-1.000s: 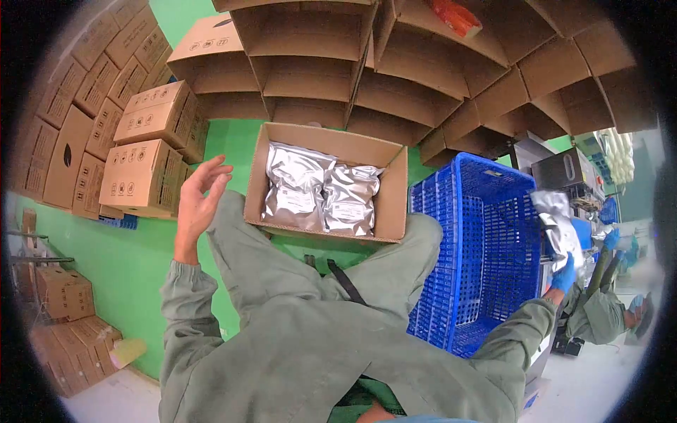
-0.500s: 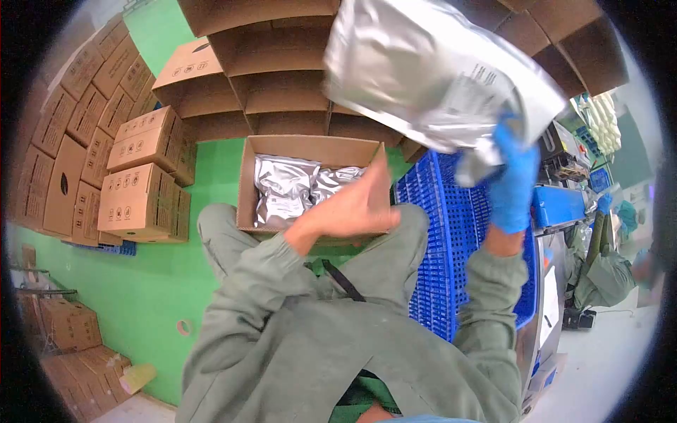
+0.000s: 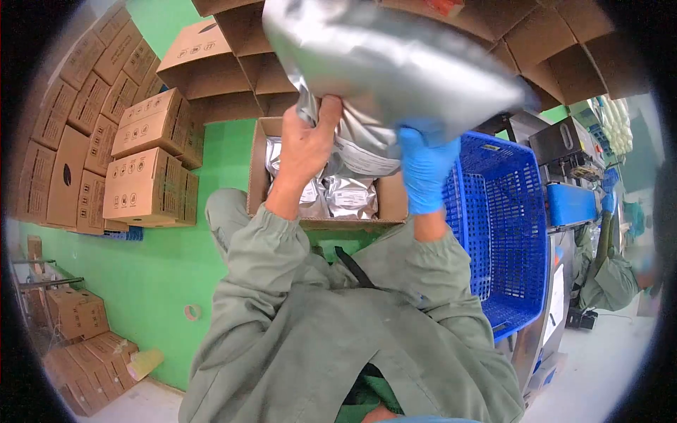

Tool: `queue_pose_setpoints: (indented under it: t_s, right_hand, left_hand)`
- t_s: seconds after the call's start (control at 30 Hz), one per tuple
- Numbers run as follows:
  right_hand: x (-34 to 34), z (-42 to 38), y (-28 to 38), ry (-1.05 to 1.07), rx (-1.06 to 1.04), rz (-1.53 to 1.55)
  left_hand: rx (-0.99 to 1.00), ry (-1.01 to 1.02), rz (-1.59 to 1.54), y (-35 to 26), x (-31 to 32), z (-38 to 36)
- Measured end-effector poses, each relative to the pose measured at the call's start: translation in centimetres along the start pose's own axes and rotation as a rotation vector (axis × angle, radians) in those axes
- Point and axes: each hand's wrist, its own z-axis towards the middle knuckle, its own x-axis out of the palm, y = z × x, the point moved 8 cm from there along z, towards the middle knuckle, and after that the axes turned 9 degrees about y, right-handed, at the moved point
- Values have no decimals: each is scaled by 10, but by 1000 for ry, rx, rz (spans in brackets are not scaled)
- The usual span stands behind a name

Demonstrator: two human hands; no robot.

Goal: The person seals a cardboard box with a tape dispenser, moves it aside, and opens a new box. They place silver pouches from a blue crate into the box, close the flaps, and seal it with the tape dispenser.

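A large silver foil pouch (image 3: pixel 395 63), partly blurred, is held up in front of me above an open cardboard box (image 3: pixel 258 162). My bare left hand (image 3: pixel 308 141) grips the pouch's near left edge, thumb on top. On its near right side, my right hand (image 3: pixel 428 169) in a blue glove is closed on the same pouch. Inside the box lie several silver foil pouches (image 3: pixel 351 197) with printed labels, partly covered by my hands and the raised pouch. The box stands on the floor between my knees.
A blue plastic basket (image 3: pixel 518 240) stands right of the box. Open cardboard cartons (image 3: pixel 226 74) are stacked ahead. Closed cartons (image 3: pixel 141 187) stand at left on the green floor, near a tape roll (image 3: pixel 192 312). Another person's sleeve (image 3: pixel 610 282) shows at far right.
The pouch has swung left from over the basket to above the box, with my right hand on it. My left hand, previously free over the box, has risen and taken hold of its edge.
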Motion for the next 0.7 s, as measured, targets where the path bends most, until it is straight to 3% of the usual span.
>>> queue_pose_setpoints:
  t_s: [0.03,0.07,0.13,0.2,0.27,0.33,0.4,0.43,0.5,0.53,0.57,0.6,0.63,0.67,0.7]
  right_hand:
    - [-6,2,-23,108,173,-555]
    - [-8,7,-51,120,219,-348]
    - [-8,0,-56,9,399,-225]
    - [-10,-7,-39,-23,371,-248]
    - [3,4,9,91,54,-312]
    - [-7,-11,19,138,-304,-602]
    - [-19,-23,-5,183,-287,-579]
    - [-25,-28,-31,224,-166,-510]
    - [-38,-52,-101,289,283,-328]
    - [-54,-76,-135,365,645,-656]
    - [-59,-99,-148,367,643,-654]
    - [-66,-121,-161,404,604,-861]
    - [-70,-127,-167,440,560,-1069]
    - [-69,-118,-164,445,557,-1074]
    - [-63,-102,-139,368,418,-1009]
  left_hand:
    - [-206,-15,147,29,-6,-2]
    - [-403,-30,298,56,-13,-7]
    - [-288,-72,281,61,-7,-17]
    - [-130,-153,241,48,-5,-21]
    - [79,-132,242,14,1,-21]
    - [189,-70,399,14,-6,-27]
    - [199,-76,571,58,-11,-33]
    - [111,-58,657,92,-13,-39]
    - [-283,122,905,183,-16,-63]
    - [-566,320,859,201,-16,-82]
    - [-840,540,838,214,-14,-109]
    - [-705,802,969,218,-11,-138]
    - [-722,682,893,202,-19,-137]
    - [-739,567,812,181,-27,-130]
    - [-671,402,815,150,-43,-119]
